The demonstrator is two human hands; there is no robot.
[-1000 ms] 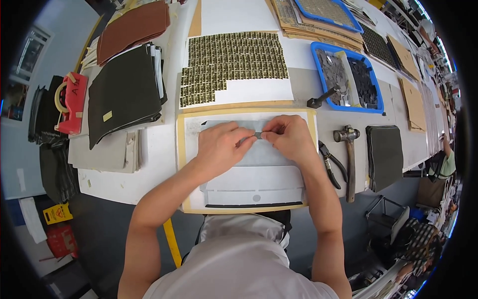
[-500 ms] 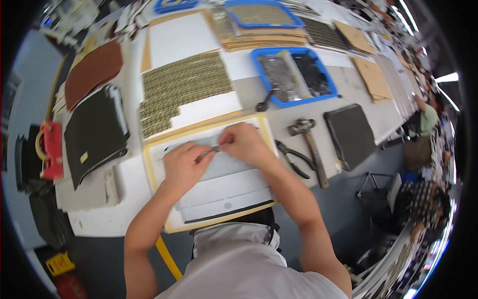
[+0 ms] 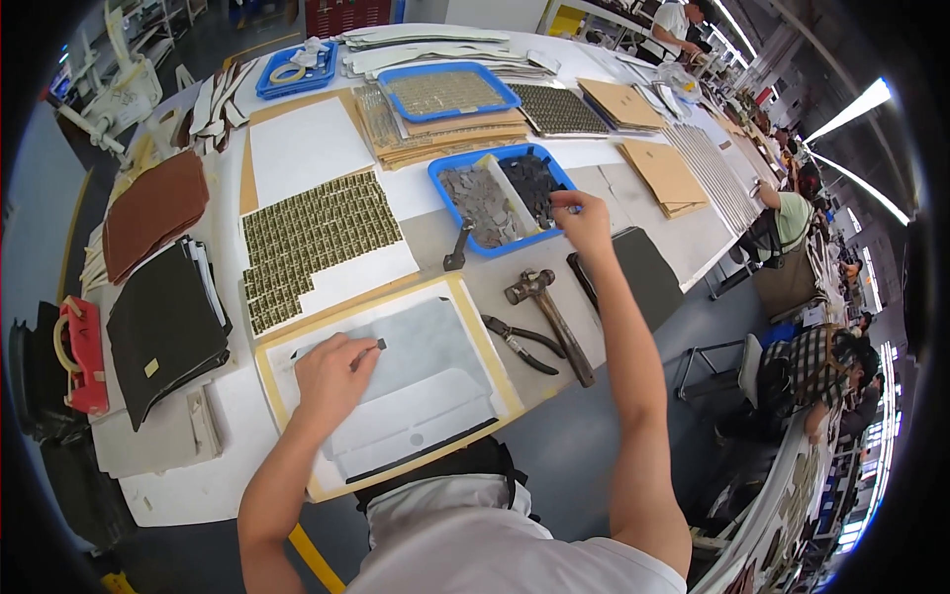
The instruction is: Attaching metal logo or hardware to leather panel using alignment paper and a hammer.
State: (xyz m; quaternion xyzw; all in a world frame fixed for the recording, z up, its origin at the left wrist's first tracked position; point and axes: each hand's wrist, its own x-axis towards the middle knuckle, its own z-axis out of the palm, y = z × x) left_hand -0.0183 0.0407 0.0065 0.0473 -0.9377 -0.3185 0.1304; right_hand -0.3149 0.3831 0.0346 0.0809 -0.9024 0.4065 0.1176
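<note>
Between the thumb and fingertips of my left hand is a small dark piece, held just above a grey-blue sheet on a yellow-edged board. My right hand reaches out to a blue tray, over its right compartment with black pieces. Its fingertips are pinched together there; whatever lies between them is too small to make out. A white divider separates the black pieces from grey pieces on the left.
A hammer and pliers lie right of the board, near a dark flat panel. Rows of small gold-green pieces cover a white sheet beyond it. Dark folders are stacked at left. Other people sit at right.
My right hand has left my left hand's side and moved forward and right to the blue tray. My left hand stays over the board. The view has shifted.
</note>
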